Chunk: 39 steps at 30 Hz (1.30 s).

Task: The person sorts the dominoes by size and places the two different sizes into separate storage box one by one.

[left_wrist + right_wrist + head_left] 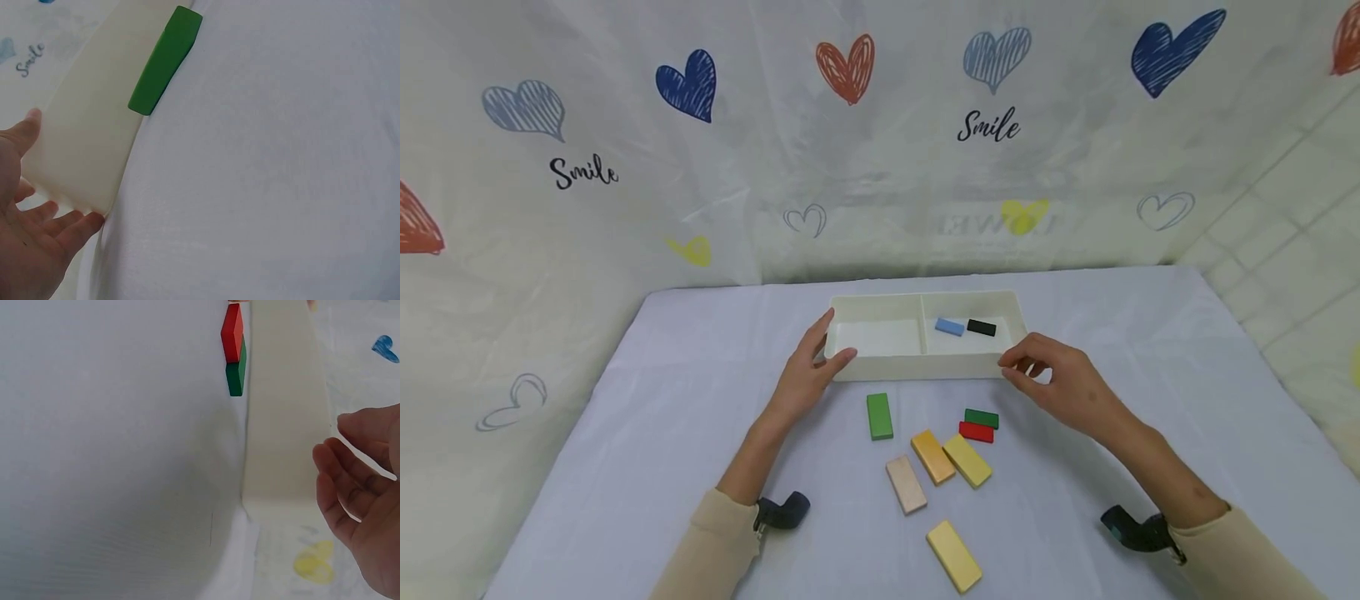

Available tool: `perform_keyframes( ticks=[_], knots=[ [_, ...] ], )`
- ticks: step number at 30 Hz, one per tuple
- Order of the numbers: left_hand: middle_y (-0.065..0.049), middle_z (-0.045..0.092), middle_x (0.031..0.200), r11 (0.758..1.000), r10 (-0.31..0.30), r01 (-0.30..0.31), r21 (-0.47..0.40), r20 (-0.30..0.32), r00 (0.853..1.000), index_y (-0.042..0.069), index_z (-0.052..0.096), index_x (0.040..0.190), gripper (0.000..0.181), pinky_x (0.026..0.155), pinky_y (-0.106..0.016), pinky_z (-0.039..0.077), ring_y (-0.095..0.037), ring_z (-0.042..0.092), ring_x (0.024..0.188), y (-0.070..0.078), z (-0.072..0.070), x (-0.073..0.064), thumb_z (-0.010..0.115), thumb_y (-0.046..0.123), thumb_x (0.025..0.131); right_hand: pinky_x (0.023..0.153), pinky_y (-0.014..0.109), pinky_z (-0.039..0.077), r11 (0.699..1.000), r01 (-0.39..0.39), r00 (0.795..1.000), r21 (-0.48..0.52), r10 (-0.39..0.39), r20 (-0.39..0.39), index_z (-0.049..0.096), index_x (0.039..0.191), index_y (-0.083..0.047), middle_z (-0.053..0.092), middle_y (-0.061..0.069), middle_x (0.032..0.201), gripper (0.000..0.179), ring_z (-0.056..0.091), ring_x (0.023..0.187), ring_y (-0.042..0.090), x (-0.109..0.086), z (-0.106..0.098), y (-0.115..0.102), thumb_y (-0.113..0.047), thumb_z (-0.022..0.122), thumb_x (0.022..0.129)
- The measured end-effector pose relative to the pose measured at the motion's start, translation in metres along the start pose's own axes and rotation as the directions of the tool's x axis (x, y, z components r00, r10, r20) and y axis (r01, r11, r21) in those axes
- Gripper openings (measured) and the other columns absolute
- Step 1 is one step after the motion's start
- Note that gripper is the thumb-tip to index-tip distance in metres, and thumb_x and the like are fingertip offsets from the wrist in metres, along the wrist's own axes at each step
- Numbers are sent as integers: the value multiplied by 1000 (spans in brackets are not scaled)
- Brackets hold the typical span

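A white two-compartment tray point(917, 367) lies across the table, with a small blue block point(950, 327) and a black block point(982, 327) in its right compartment. At the tray's left end is my left hand point(805, 379), fingertips against the end wall and thumb extended by the front rim. My right hand point(1067, 383) hovers by the front right corner, fingers loosely bent, nothing between them; in the right wrist view its fingertips point(322, 453) are close to the tray wall, contact unclear. In front of the tray lie a green block point(880, 417), a dark green block point(981, 418) and a red block point(977, 432).
Closer to me lie an orange block point(933, 457), a yellow block point(967, 461), a beige block point(906, 485) and a pale yellow block point(953, 557). A white cloth covers the table point(700, 350). Behind it hangs a heart-printed curtain point(887, 167).
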State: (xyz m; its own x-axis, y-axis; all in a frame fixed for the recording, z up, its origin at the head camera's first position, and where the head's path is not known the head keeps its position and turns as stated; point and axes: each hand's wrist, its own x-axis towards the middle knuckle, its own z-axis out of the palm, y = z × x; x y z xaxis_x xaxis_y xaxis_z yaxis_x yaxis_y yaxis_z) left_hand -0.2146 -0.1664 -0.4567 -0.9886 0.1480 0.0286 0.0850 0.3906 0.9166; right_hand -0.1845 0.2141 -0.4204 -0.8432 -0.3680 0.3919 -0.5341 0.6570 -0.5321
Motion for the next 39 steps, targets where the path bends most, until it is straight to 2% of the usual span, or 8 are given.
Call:
perform_keyframes(
  ticks=[9, 11, 18, 28, 32, 37, 39],
  knots=[
    [3, 20, 175, 1000, 17, -17, -8, 0, 1000, 32, 20, 167, 85, 127, -59, 30, -30, 25, 162, 0, -1, 0, 70, 45, 99, 74, 20, 58, 1000, 0, 996, 17, -1, 85, 74, 102, -14, 69, -11, 92, 24, 61, 81, 0, -5, 7, 2, 3, 81, 86],
    [2, 20, 175, 1000, 13, -13, -5, 4, 1000, 31, 20, 167, 85, 127, -59, 30, -30, 24, 162, 0, -1, 0, 69, 45, 100, 74, 21, 58, 1000, -19, 993, 19, 17, 115, 74, 103, -13, 69, -11, 93, 22, 61, 81, 1, -8, 9, 2, 1, 81, 87],
    [4, 18, 175, 1000, -6, 6, 1, -1, 1000, 36, 19, 167, 85, 127, -59, 31, -30, 22, 163, -1, -2, 1, 69, 47, 99, 79, 26, 59, 994, -109, 962, 20, 100, 255, 74, 105, -13, 71, -8, 99, 18, 63, 86, 5, -5, 8, -3, -4, 79, 91],
    [3, 19, 175, 1000, -2, 2, 5, 1, 1000, 34, 19, 167, 86, 127, -57, 32, -31, 25, 162, -3, -1, 1, 70, 45, 99, 79, 26, 58, 993, -116, 949, 28, 103, 298, 73, 105, -12, 71, -5, 100, 18, 64, 88, 8, -7, 8, -1, -4, 79, 89],
    [3, 19, 175, 1000, -2, 2, 3, 3, 1000, 34, 19, 167, 85, 125, -55, 36, -31, 26, 161, -1, -1, 0, 70, 43, 100, 82, 27, 58, 987, -157, 927, 22, 140, 347, 73, 109, -12, 72, -1, 105, 23, 64, 93, 14, -7, 9, -2, -4, 79, 89],
    [2, 18, 175, 1000, 3, -2, -5, 6, 1000, 34, 19, 167, 84, 124, -55, 37, -31, 25, 162, 0, -1, 0, 69, 42, 100, 89, 34, 59, 978, -206, 886, -17, 194, 421, 71, 115, -14, 70, -1, 111, 30, 62, 102, 17, -7, 12, -4, -7, 81, 87],
    [2, 18, 175, 1000, 2, -2, -7, 9, 1000, 34, 19, 167, 84, 124, -56, 36, -31, 25, 162, 0, -1, 0, 69, 42, 101, 90, 38, 60, 977, -211, 876, -31, 203, 437, 71, 116, -15, 70, -1, 112, 33, 62, 103, 17, -7, 12, -4, -7, 82, 86]
  ],
)
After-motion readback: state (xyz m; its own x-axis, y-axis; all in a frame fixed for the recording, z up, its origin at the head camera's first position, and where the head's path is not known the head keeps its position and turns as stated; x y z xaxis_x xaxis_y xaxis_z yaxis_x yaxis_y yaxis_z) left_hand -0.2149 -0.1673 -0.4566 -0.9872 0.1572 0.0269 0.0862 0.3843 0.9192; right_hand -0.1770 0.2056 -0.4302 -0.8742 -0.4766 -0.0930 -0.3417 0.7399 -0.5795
